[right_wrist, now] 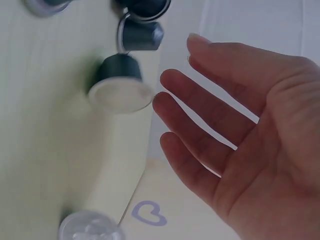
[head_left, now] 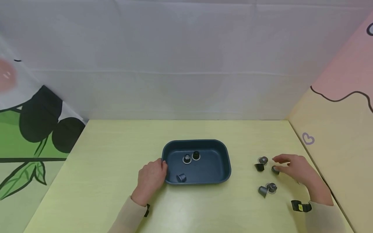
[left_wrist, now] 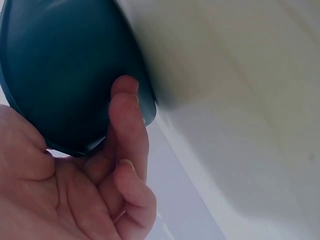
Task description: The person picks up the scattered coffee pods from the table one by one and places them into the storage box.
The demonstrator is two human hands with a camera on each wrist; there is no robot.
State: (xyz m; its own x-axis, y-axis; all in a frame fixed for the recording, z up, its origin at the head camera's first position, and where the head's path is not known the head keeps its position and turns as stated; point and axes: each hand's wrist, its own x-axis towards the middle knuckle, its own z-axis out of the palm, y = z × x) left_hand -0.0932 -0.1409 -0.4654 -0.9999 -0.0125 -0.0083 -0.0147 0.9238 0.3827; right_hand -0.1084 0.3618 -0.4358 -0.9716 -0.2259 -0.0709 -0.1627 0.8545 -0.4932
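Three capsules (head_left: pixel 186 159) in blue tray (head_left: pixel 209 166)

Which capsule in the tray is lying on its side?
The one by the tray's near edge, the tipped capsule; the grey-topped capsule and black capsule stand rim-down, farther back.

The place looks like a small enclosed booth: a pale yellow, flat desk (head_left: pixel 116 152) bordered by a creased white backdrop sheet (head_left: pixel 186 48), a green-and-white cartoon-printed left panel (head_left: pixel 11 139) and a pink-and-cream right panel (head_left: pixel 344 132).
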